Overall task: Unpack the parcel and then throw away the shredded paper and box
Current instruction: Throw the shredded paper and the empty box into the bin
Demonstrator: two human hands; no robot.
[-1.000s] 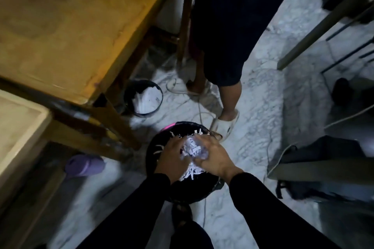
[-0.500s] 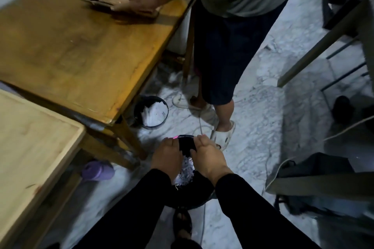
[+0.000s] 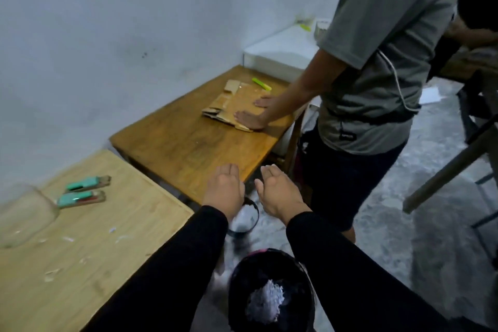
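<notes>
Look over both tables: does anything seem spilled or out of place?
Yes. Small white paper scraps lie scattered on the light wooden table, stray bits of the shredded paper that otherwise sits in the black bin.

The left hand (image 3: 225,191) hides part of a blurred small bin (image 3: 246,219) beneath it

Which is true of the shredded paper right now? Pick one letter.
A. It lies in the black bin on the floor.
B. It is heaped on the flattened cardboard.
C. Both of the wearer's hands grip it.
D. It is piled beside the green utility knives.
A: the shredded paper lies in the black bin, while the left hand and right hand hover above it, holding nothing.
</notes>
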